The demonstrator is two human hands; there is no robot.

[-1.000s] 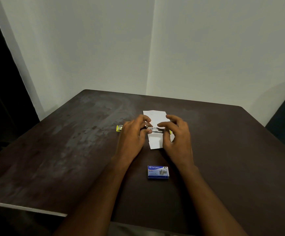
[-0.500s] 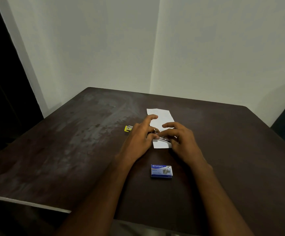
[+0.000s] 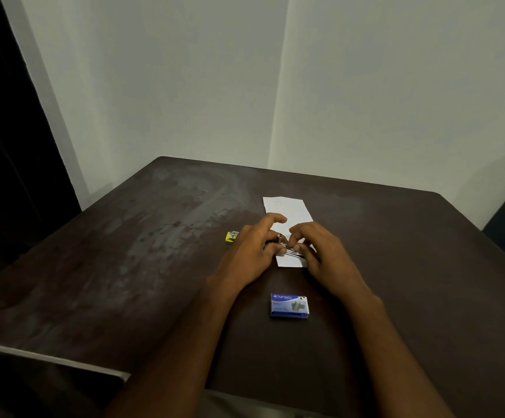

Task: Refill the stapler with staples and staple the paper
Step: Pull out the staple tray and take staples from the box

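**Stapler under both hands, mid-refill, on dark table**

Item 1. Table point(image 3: 154, 267): dark, scuffed, carrying everything listed.

Item 2. Yellow end of the stapler point(image 3: 232, 237): showed at 9 o'clock of the left hand, resting on the table; the rest ran under the hands.

Item 3. Left hand point(image 3: 252, 254): fingers curled down over the stapler, pinching its metal part point(image 3: 287, 251); forefinger raised.

Item 4. Paper point(image 3: 289, 211): white strip, lying flat at 12 o'clock of the hands, its near end beneath them.

Item 5. Right hand point(image 3: 323, 254): fingers bent close, tips meeting the same metal part. Whether a staple strip was held could not be told.

Item 6. Staple box point(image 3: 289, 306): blue, shut as far as seen, at 6 o'clock of the hands, apart from them.

Handling note: the step looked like working the magazine. Best done by steadying the body with the left hand, moving only the metal channel with the right, and keeping the paper clear beneath.
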